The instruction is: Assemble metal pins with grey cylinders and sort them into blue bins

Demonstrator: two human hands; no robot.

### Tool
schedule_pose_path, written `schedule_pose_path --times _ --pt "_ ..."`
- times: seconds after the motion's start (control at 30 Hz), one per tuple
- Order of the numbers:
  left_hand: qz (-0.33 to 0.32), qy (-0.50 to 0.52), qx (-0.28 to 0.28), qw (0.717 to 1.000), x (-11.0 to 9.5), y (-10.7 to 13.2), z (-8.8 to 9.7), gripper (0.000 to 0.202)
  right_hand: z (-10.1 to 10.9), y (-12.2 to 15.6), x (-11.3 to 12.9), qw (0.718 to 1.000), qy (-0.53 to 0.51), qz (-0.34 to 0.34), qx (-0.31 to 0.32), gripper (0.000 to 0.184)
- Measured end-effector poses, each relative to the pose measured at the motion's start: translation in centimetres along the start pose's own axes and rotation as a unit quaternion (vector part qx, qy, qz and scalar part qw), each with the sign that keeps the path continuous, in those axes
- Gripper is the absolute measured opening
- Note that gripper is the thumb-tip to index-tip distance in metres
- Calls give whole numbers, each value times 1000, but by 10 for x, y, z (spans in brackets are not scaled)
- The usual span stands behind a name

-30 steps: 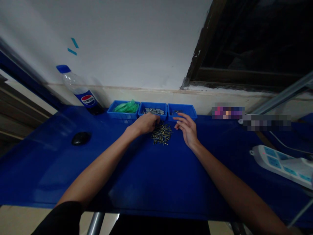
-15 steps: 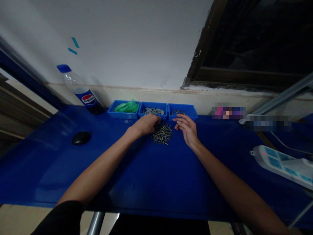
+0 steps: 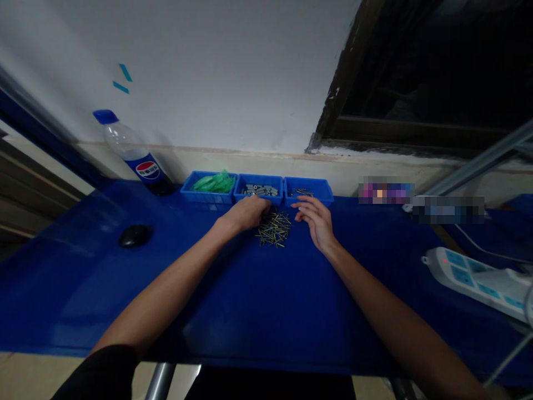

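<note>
Indoors, blue tabletop by white wall, right fingers loosely parted, left fingers at screws, grip hidden.

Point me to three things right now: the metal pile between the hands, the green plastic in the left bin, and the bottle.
Metal pile (image 3: 273,230): head view, middle of the heap.
Green plastic (image 3: 215,182): head view, its crumpled middle.
Bottle (image 3: 145,168): head view, its label.

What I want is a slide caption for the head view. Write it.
Left hand at a pile of thin metal pieces, right hand beside it, three blue bins behind.
</note>
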State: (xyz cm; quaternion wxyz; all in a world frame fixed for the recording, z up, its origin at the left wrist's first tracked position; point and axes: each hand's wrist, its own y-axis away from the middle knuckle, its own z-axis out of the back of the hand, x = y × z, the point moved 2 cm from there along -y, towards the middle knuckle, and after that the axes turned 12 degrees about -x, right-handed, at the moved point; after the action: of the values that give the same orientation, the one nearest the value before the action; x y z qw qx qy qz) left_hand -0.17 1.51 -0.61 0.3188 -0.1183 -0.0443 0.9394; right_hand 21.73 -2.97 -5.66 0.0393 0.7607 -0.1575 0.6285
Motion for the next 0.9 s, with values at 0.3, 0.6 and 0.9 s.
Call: schedule_pose_path --times 0.3,0.6,0.9 --pt "-17 -50 1 999 1 0 -4 29 0 0 1 1000 -4 3 5 28" --pt "-28 -50 5 998 -1 1 -4 29 0 0 2 1000 -3 -4 3 28" --pt "-13 -66 12 998 -3 1 -1 30 0 0 -1 999 -30 -8 5 27"
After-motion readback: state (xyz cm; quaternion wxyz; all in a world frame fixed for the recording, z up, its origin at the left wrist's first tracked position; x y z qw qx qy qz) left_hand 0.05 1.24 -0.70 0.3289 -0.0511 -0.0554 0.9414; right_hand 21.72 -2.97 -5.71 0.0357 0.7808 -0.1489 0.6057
